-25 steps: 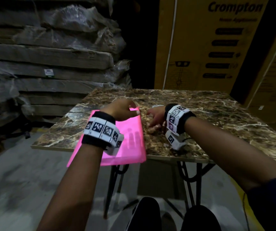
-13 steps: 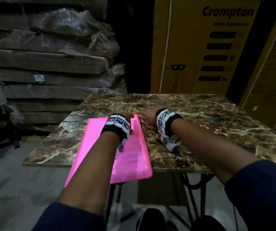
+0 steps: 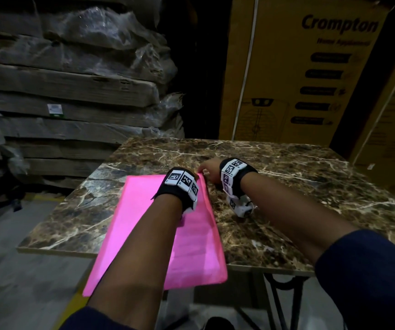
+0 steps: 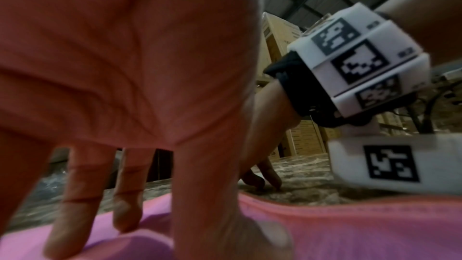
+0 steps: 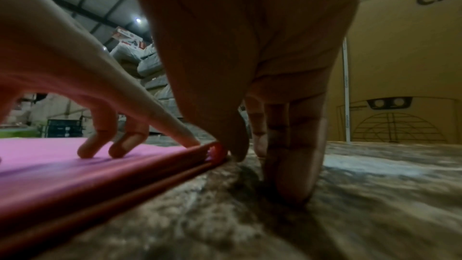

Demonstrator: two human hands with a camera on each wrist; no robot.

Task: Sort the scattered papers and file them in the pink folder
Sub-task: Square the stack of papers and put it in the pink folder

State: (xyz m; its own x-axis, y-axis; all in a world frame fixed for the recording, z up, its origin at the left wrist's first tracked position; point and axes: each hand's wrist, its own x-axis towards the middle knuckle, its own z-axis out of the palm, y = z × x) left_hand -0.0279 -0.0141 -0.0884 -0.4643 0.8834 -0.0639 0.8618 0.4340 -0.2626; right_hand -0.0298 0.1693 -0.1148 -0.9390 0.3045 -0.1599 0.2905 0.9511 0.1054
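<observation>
Currently we have the pink folder [image 3: 144, 225] lying shut on the marble table [image 3: 287, 177], near end overhanging the edge. Our left hand [image 4: 130, 62] sits on its far right corner, fingers [image 4: 72, 205] straight, tips pressing the cover. Our right hand [image 5: 250, 46] is just beside that corner: thumb at the folder edge, other fingertips [image 5: 292, 183] down on the marble, gripping nothing.

Both forearms are reaching forward, wrists banded. The left hand [image 4: 120, 70] is spreading straight fingers [image 4: 72, 215] downward, their tips pressing flat. The right hand [image 5: 250, 50] is standing just right of them, fingers [image 5: 292, 155] pointing down and resting on their tips, thumb angling toward the left fingertips.
</observation>
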